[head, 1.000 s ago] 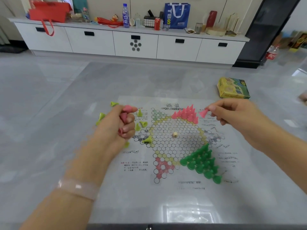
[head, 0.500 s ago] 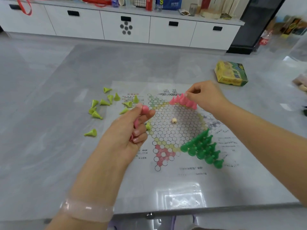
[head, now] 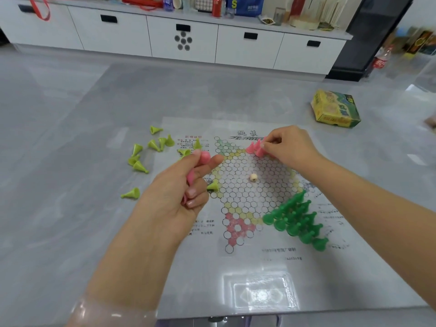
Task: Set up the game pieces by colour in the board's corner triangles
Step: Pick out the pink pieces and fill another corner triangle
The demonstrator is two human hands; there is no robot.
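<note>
Room: white cabinets [head: 184, 38] behind, grey table [head: 70, 161] under the board [head: 247, 192].
Right hand [head: 289, 146]: fingertips pinch 1 pink piece [head: 260, 147], seating it in the far pink triangle.
Left hand [head: 175, 192]: curled round spare pink pieces [head: 203, 157], kept ready as stock.
Dark green pieces [head: 297, 220]: standing in their corner.
Lime pieces [head: 151, 152]: scattered left, unsorted.

Dark green pieces [head: 297, 220] upright, filling board [head: 245, 199]'s near-right triangle; pink pieces [head: 256, 147] far corner.

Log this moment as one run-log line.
left hand: holds pink pieces | right hand: setting pink piece at pink group | dark green pieces: placed | light green pieces: loose
</note>
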